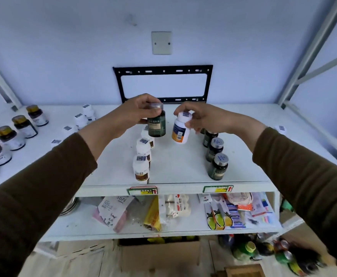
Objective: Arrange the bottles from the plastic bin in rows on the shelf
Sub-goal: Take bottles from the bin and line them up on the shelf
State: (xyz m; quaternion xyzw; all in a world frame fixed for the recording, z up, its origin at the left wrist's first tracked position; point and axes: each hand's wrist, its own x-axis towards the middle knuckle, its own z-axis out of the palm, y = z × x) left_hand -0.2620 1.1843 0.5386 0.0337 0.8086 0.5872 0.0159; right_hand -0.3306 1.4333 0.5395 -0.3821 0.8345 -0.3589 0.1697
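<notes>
Placement step in progress: both hands carry a bottle above the shelf (243, 172). The left hand (137, 109) curls its fingers round the silver cap of a dark green bottle (156, 125), held upright and clear of the surface. The right hand (201, 116) pinches the white cap of a white bottle with an orange label (180, 131), tilted slightly and also off the surface.

Judged from the layout, each bottle needs a matching row. The row of dark green bottles (216, 156) stands on the right; the row of white bottles with brown labels (142, 156) stands left of centre. No row matching the orange label is identifiable (a new one may be required). The dark green bottle is held on the side away from its row, so the next move likely calls for a crossing of hands or a sequential set-down.

Open surface lies between the two rows. The front edge of the shelf is just beside the foremost bottles; set down behind it. The plastic bin is not in view.
</notes>
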